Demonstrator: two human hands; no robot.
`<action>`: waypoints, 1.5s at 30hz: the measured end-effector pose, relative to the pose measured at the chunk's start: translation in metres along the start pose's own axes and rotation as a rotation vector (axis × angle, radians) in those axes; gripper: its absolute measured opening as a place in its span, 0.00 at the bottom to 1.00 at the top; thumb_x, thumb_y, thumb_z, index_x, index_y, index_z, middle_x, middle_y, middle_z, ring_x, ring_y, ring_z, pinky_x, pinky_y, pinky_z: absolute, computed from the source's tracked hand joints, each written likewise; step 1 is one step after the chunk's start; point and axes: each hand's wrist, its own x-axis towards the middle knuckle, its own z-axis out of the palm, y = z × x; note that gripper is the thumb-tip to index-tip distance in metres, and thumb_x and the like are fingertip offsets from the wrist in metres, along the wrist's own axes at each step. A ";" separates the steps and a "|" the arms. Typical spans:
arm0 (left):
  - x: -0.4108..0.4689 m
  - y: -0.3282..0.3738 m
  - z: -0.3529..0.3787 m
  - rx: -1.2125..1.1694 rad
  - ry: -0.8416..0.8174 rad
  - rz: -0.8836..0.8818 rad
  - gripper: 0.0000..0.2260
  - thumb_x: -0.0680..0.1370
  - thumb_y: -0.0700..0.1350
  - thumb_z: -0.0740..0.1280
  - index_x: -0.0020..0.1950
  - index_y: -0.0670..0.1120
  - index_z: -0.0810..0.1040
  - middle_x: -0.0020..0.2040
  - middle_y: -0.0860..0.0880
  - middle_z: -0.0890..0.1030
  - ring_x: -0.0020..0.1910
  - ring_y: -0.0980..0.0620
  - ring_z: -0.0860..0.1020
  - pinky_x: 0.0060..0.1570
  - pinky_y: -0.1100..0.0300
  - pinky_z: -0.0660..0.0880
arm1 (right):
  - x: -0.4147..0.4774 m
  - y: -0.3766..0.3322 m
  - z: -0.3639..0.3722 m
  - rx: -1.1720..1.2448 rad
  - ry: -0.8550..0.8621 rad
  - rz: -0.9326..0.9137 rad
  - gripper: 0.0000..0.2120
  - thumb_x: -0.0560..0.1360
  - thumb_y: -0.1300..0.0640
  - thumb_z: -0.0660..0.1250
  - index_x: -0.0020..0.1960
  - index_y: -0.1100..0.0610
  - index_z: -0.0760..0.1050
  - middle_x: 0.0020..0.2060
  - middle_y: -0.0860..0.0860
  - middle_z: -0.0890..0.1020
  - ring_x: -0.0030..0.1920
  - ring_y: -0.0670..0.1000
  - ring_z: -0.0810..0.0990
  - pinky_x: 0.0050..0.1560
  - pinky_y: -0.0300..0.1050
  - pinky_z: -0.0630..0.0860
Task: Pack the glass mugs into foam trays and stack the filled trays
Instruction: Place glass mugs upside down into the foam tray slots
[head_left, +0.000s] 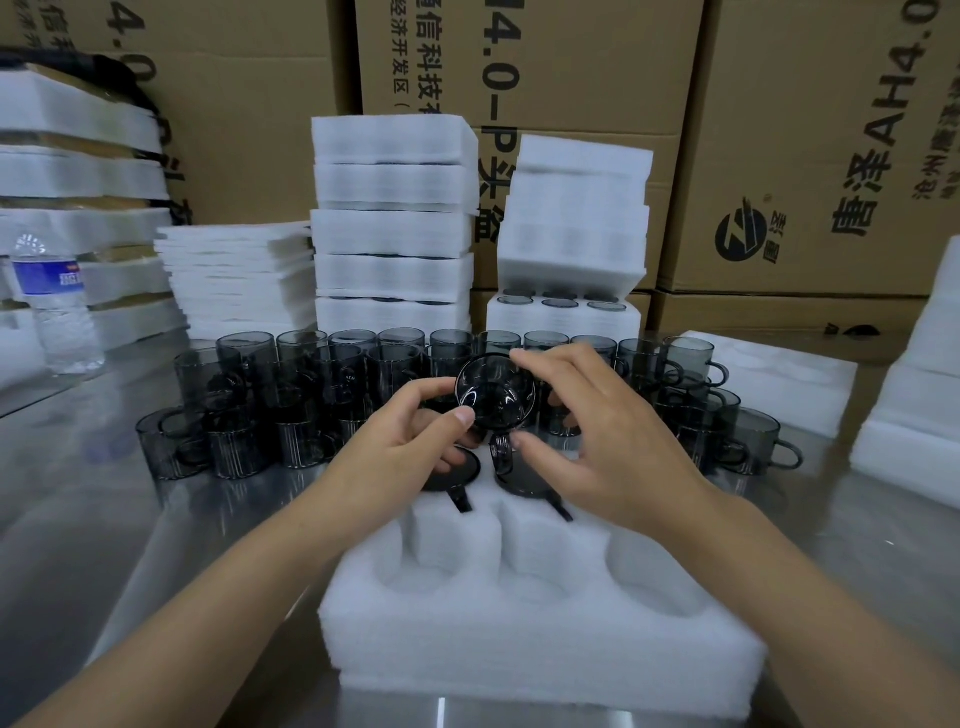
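Observation:
A smoky grey glass mug (496, 393) is held tipped, its mouth facing me and its handle pointing down. My left hand (415, 434) pinches its left rim and my right hand (587, 426) grips its right side. Below them lies a white foam tray (540, 618) with round pockets. Two mugs (522, 480) sit in its far pockets; the near pockets are empty. Several loose mugs (291, 400) stand in rows behind the tray.
Stacks of foam trays (392, 228) rise at the back, one (563, 312) showing mugs inside. Thin foam sheets (239, 275) are piled at left, more foam (779, 379) lies at right. A water bottle (54, 306) stands far left. Cardboard boxes (779, 130) wall the back.

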 end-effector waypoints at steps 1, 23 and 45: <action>0.000 0.000 0.000 -0.005 0.002 -0.003 0.08 0.79 0.45 0.63 0.56 0.56 0.73 0.37 0.55 0.84 0.36 0.60 0.80 0.38 0.68 0.75 | 0.000 0.000 0.000 0.000 -0.003 0.002 0.28 0.74 0.51 0.69 0.72 0.53 0.66 0.58 0.46 0.71 0.51 0.37 0.65 0.49 0.35 0.69; -0.002 0.000 0.000 -0.028 -0.027 -0.041 0.23 0.66 0.61 0.73 0.57 0.58 0.72 0.37 0.53 0.80 0.42 0.51 0.78 0.47 0.57 0.74 | 0.000 0.001 0.000 0.087 -0.031 0.040 0.27 0.71 0.52 0.66 0.69 0.50 0.66 0.54 0.45 0.72 0.48 0.44 0.71 0.46 0.46 0.75; -0.002 0.002 0.000 0.073 0.005 -0.075 0.14 0.78 0.49 0.63 0.63 0.52 0.75 0.42 0.53 0.83 0.38 0.60 0.81 0.45 0.63 0.74 | -0.001 -0.005 -0.005 0.112 -0.071 0.055 0.32 0.70 0.42 0.69 0.71 0.48 0.64 0.56 0.42 0.69 0.49 0.36 0.67 0.50 0.34 0.68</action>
